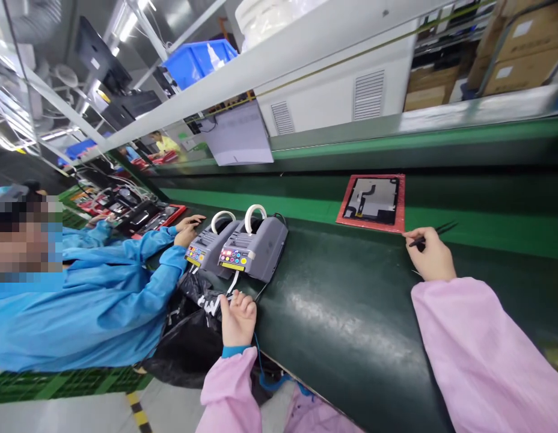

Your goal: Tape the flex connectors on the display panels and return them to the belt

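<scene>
My left hand [239,319], its fingers curled, is just below the white tape strip [234,281] coming out of the nearer grey tape dispenser [254,246]. Whether the fingertips hold tape is too small to tell. A blue wrist strap [236,350] circles that wrist. My right hand [431,257] is closed on black tweezers [441,228], which point up and to the right. Its thumb and index fingertips are at the near right corner of a red tray [344,221]. In that tray lies a flat grey-and-black panel [380,201] with a dark flex cable.
A second tape dispenser [204,246] stands left of the first. Beyond it, a co-worker in a blue smock [112,300] rests hands on the bench [333,300]. A black plastic bag [189,352] hangs at the bench edge. A blue coiled cord [274,383] dangles below.
</scene>
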{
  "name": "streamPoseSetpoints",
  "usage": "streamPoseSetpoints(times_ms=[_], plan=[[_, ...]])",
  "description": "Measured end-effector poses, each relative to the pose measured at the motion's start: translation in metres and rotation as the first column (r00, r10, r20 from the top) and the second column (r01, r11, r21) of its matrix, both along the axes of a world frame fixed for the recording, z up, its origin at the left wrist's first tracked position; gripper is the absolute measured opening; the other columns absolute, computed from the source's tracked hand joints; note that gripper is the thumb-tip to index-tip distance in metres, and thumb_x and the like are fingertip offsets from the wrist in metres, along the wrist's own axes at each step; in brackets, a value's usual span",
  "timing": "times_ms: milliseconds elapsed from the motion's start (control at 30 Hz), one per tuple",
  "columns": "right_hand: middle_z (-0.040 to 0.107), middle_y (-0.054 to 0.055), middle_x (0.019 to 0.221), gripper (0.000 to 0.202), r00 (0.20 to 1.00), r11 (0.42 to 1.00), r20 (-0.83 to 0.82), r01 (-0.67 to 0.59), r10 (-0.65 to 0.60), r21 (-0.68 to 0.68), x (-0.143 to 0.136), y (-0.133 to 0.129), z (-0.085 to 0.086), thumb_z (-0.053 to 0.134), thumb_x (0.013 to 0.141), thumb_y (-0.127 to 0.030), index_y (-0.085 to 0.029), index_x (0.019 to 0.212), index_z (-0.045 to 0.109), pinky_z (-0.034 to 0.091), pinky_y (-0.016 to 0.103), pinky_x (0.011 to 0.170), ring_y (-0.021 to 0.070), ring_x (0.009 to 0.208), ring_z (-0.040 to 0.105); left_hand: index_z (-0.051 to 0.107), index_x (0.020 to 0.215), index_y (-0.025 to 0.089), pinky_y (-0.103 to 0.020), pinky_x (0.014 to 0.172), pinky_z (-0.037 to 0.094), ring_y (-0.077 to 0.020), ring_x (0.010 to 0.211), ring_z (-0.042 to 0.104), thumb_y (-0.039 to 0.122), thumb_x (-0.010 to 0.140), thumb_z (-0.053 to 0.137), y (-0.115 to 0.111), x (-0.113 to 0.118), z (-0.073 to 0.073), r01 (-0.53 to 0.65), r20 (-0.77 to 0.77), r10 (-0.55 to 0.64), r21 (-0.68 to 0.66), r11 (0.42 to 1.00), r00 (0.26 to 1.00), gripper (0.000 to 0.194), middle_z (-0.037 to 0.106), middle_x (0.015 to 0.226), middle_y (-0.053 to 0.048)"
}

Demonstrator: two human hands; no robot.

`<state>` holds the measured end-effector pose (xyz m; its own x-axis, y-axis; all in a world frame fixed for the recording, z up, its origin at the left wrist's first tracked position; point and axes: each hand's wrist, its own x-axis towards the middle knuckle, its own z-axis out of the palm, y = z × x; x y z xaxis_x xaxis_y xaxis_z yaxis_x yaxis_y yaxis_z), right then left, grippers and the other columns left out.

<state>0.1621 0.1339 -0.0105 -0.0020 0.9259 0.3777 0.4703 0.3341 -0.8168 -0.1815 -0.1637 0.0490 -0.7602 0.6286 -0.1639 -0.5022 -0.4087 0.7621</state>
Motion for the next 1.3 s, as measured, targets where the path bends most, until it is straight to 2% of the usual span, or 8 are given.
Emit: streamPoseSetpoints(times_ms=[333, 500, 600, 733, 867, 1033, 1167, 1300], plan=[[0.074, 0.009, 0.092, 0.009, 0.994, 0.998, -0.086, -0.06, 0.059, -0.006, 0.0, -0.01, 0.008, 0.056, 0.077, -0.029, -0.026, 0.086, 0.055, 0.048, 0.04, 0.078, 0.0277, 0.085, 0.065, 0.046, 0.072, 0.017, -0.014, 0.048, 0.035, -0.0059, 0.054, 0.038, 0.014, 0.099, 0.056, 0.005, 0.009, 0.016, -0.048, -0.015, 0.048, -0.057, 0.997, 0.999, 0.029, 0.039, 0.069, 0.005], [0.07, 0.007, 0.085, 0.013, 0.993, 0.992, -0.023, -0.116, 0.117, 0.05, -0.003, -0.035, 0.017, 0.052, 0.079, -0.017, -0.025, 0.087, 0.058, 0.051, 0.039, 0.078, 0.0257, 0.082, 0.066, 0.054, 0.071, 0.018, -0.021, 0.052, 0.04, -0.0102, 0.062, 0.046, 0.028, 0.077, 0.085, 0.026, 0.056, 0.006, 0.252, -0.129, -0.261, -0.084, 0.964, 0.957, 0.033, 0.049, 0.072, 0.003], [0.071, 0.005, 0.086, 0.018, 0.983, 0.98, 0.055, -0.181, 0.177, 0.078, -0.002, -0.063, 0.021, 0.053, 0.08, -0.01, -0.025, 0.088, 0.059, 0.053, 0.036, 0.079, 0.0233, 0.083, 0.067, 0.065, 0.078, 0.017, -0.025, 0.056, 0.042, -0.0136, 0.063, 0.05, 0.033, 0.073, 0.088, 0.06, 0.083, 0.005, 0.569, -0.205, -0.598, -0.187, 0.801, 0.775, 0.029, 0.058, 0.072, -0.001], [0.072, 0.002, 0.091, 0.024, 0.956, 0.957, 0.132, -0.274, 0.262, 0.089, 0.01, -0.114, 0.026, 0.056, 0.08, -0.005, -0.027, 0.089, 0.058, 0.055, 0.033, 0.081, 0.0207, 0.087, 0.068, 0.071, 0.09, 0.018, -0.028, 0.064, 0.046, -0.0166, 0.067, 0.056, 0.03, 0.079, 0.084, 0.12, 0.12, 0.016, 0.794, -0.36, -0.869, -0.386, 0.469, 0.338, 0.021, 0.065, 0.073, -0.003], [0.074, 0.004, 0.101, 0.027, 0.954, 0.947, 0.107, -0.292, 0.279, 0.134, 0.045, -0.153, 0.03, 0.052, 0.084, -0.004, -0.028, 0.094, 0.058, 0.055, 0.036, 0.085, 0.0216, 0.095, 0.069, 0.069, 0.096, 0.02, -0.028, 0.062, 0.049, -0.019, 0.071, 0.061, 0.011, 0.069, 0.083, 0.172, 0.153, 0.022, 0.866, -0.247, -0.907, -0.294, 0.404, 0.34, 0.032, 0.064, 0.072, -0.001], [0.075, 0.006, 0.098, 0.017, 0.99, 0.974, -0.085, 0.127, -0.113, 0.186, 0.132, -0.16, 0.029, 0.053, 0.098, -0.028, -0.029, 0.111, 0.064, 0.056, 0.04, 0.082, 0.0233, 0.088, 0.071, 0.066, 0.1, 0.019, -0.028, 0.061, 0.054, -0.0178, 0.07, 0.064, 0.018, 0.069, 0.082, 0.21, 0.157, 0.014, 0.887, -0.157, -0.912, -0.221, 0.406, 0.379, 0.035, 0.063, 0.073, 0.0], [0.065, 0.0, 0.067, 0.052, 0.723, 0.797, -0.451, 0.603, -0.523, 0.042, 0.22, -0.159, 0.025, 0.037, 0.101, -0.06, -0.023, 0.13, 0.059, 0.051, 0.032, 0.059, 0.0169, 0.053, 0.059, 0.067, 0.101, 0.016, -0.03, 0.063, 0.059, -0.0184, 0.071, 0.066, 0.018, 0.071, 0.08, 0.216, 0.136, 0.008, 0.87, -0.049, -0.902, -0.243, 0.428, 0.43, 0.033, 0.066, 0.077, -0.003], [0.065, 0.003, 0.068, 0.065, 0.577, 0.701, -0.47, 0.7, -0.668, -0.137, 0.278, -0.161, 0.022, 0.046, 0.09, -0.072, -0.014, 0.109, 0.07, 0.052, 0.031, 0.055, 0.0177, 0.057, 0.063, 0.065, 0.109, 0.018, -0.032, 0.062, 0.061, -0.021, 0.073, 0.067, 0.021, 0.069, 0.082, 0.213, 0.128, 0.006, 0.848, -0.042, -0.886, -0.271, 0.456, 0.463, 0.043, 0.069, 0.079, -0.004]])
